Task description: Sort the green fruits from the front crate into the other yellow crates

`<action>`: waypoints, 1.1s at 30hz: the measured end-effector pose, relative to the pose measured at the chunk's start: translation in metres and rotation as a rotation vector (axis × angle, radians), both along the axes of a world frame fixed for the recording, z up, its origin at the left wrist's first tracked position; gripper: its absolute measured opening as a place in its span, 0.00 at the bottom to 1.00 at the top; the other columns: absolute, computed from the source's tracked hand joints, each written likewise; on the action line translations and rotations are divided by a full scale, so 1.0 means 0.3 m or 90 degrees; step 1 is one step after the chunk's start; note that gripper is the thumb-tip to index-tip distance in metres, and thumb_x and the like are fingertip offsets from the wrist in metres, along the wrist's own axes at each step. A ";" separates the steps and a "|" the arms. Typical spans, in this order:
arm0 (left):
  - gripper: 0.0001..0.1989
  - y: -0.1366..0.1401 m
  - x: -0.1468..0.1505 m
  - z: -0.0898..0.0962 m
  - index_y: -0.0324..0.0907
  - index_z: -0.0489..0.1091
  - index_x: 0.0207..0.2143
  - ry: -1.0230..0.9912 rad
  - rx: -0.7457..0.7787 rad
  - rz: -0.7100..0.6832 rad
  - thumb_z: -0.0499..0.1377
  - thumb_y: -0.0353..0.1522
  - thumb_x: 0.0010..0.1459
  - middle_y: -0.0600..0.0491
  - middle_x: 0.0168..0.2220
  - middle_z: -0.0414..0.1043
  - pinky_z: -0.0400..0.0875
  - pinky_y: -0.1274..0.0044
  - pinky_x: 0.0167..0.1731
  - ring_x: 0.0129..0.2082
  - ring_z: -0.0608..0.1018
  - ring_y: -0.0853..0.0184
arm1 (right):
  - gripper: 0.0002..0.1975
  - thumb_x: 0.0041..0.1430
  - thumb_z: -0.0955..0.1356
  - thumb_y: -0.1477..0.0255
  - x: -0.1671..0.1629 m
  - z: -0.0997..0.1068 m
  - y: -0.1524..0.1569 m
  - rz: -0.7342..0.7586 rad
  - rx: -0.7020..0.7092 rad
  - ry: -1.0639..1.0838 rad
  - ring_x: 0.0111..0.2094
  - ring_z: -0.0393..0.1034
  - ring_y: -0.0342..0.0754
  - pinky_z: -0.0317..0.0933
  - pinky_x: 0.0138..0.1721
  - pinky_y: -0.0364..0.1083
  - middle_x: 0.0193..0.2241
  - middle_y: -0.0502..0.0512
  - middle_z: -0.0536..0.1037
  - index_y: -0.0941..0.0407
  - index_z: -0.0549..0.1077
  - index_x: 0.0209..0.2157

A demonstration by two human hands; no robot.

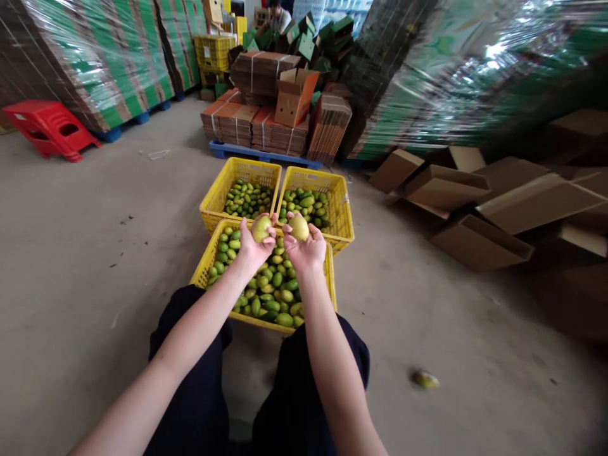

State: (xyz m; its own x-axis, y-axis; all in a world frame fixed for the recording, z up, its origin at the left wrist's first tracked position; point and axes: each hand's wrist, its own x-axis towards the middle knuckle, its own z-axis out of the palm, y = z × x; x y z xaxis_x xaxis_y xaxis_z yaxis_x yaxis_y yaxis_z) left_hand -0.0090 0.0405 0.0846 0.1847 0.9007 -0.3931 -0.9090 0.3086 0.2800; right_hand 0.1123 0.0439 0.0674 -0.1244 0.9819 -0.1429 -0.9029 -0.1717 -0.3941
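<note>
In my left hand (pixel 254 246) is a small yellow-green mango (pixel 261 229), with the fingers curled around it. My right hand (pixel 306 248) grips a second, paler mango (pixel 299 228), level with the first and a short gap from it. Both hands are raised above a yellow plastic crate (pixel 259 322) of green and yellowish mangoes (pixel 266 294) between my knees. Behind it stand two more crates, a left one (pixel 206 206) and a right one (pixel 346 218), each partly filled with the same fruit.
One mango (pixel 425 379) lies on the floor at the right. Flattened cartons (pixel 280 136) are stacked on a blue pallet (pixel 228 151). Loose cardboard boxes (pixel 479 240) crowd the right side; a red stool (pixel 52 130) stands left. A person (pixel 281 19) is at the back.
</note>
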 end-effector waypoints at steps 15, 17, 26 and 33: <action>0.21 -0.023 -0.072 0.022 0.42 0.77 0.39 0.469 0.403 -0.004 0.70 0.20 0.39 0.48 0.43 0.78 0.73 0.80 0.44 0.41 0.79 0.66 | 0.26 0.35 0.77 0.85 0.013 0.054 -0.075 -0.295 0.276 -0.462 0.43 0.72 0.45 0.68 0.50 0.45 0.40 0.49 0.77 0.53 0.77 0.38; 0.23 -0.029 -0.082 0.017 0.44 0.79 0.41 0.549 0.476 -0.003 0.72 0.22 0.38 0.48 0.44 0.76 0.74 0.78 0.44 0.44 0.78 0.64 | 0.23 0.36 0.77 0.85 0.021 0.059 -0.083 -0.313 0.318 -0.506 0.48 0.69 0.47 0.65 0.55 0.48 0.41 0.50 0.76 0.52 0.78 0.36; 0.22 -0.041 -0.085 0.031 0.43 0.79 0.38 0.566 0.483 0.035 0.74 0.24 0.36 0.48 0.45 0.72 0.73 0.78 0.46 0.45 0.77 0.64 | 0.23 0.38 0.78 0.81 0.025 0.057 -0.099 -0.292 0.354 -0.545 0.50 0.70 0.48 0.65 0.53 0.49 0.44 0.50 0.76 0.50 0.78 0.39; 0.19 -0.020 -0.087 0.033 0.39 0.74 0.42 0.390 0.273 -0.079 0.71 0.30 0.47 0.52 0.35 0.78 0.78 0.80 0.37 0.33 0.81 0.69 | 0.16 0.48 0.75 0.65 0.040 0.060 -0.078 -0.267 0.165 -0.438 0.29 0.72 0.41 0.68 0.29 0.40 0.31 0.46 0.78 0.50 0.77 0.41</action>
State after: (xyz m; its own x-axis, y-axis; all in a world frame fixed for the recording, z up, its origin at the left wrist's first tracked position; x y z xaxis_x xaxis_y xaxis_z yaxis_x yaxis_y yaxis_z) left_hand -0.0350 0.0343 0.0946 0.1555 0.9848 -0.0776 -0.5181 0.1482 0.8424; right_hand 0.1242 0.0204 0.0853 0.2898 0.9394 0.1830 -0.4160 0.2959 -0.8599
